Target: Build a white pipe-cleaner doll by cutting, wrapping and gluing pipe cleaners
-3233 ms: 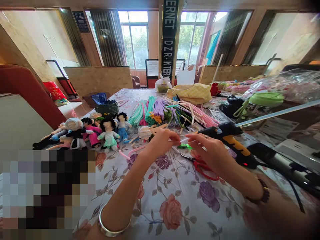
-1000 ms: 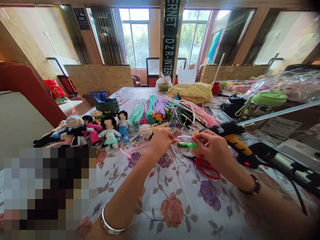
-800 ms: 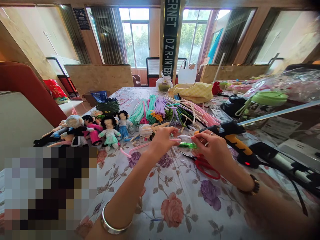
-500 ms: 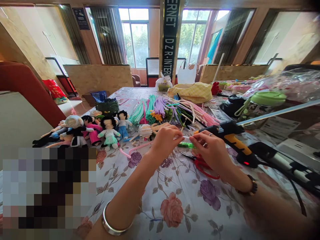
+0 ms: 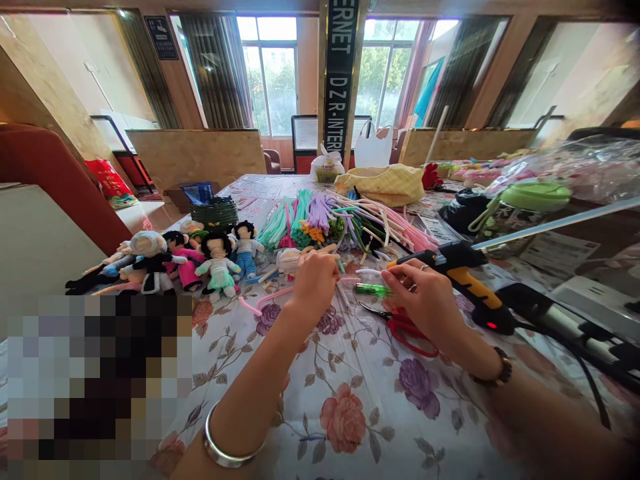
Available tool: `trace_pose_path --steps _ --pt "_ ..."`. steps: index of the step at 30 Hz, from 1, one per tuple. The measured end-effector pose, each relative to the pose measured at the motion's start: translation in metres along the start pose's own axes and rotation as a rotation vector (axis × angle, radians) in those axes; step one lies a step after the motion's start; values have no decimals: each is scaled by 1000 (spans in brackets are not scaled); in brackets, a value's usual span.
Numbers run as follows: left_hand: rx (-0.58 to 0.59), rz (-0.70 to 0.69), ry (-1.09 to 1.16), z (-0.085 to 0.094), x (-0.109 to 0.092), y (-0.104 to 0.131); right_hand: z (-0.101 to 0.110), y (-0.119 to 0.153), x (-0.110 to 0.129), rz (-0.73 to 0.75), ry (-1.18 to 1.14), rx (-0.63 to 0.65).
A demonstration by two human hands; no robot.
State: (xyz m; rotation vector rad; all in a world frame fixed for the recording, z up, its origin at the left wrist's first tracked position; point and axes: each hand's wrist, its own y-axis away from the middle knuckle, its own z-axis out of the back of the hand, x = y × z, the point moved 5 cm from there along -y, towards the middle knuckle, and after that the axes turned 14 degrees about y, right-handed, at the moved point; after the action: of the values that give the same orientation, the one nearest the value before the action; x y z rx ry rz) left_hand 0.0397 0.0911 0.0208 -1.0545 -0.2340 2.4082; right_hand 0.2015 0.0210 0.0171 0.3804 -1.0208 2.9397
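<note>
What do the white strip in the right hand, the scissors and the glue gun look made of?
White strip: pale and matte, perhaps fuzzy chenille; too small to be sure.
Scissors: likely metal blades, from their grey sheen; smooth, evenly red handles, plastic or coated.
Glue gun: probably smooth moulded plastic, judging by its black body and orange grip panel.

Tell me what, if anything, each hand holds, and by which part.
Right hand: a whitish strip, by one end, the other pointing toward the left hand. Left hand: cannot be told; its inner side is hidden.
</note>
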Motion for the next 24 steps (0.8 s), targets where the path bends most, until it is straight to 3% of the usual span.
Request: trace_pose_path --steps 4,9,19,24 --pt "22 14 -197 1 0 0 1 0 1 3 -20 -5" --pt "29 -59 -146 -2 -2 -1 -1 0 0 -2 -43 -8" --pt "20 -70 -124 -2 -3 -2 -5 2 -6 -33 -104 -47" --pt "-8 -232 -26 -1 -18 -1 -4 2 -5 -34 -75 -46"
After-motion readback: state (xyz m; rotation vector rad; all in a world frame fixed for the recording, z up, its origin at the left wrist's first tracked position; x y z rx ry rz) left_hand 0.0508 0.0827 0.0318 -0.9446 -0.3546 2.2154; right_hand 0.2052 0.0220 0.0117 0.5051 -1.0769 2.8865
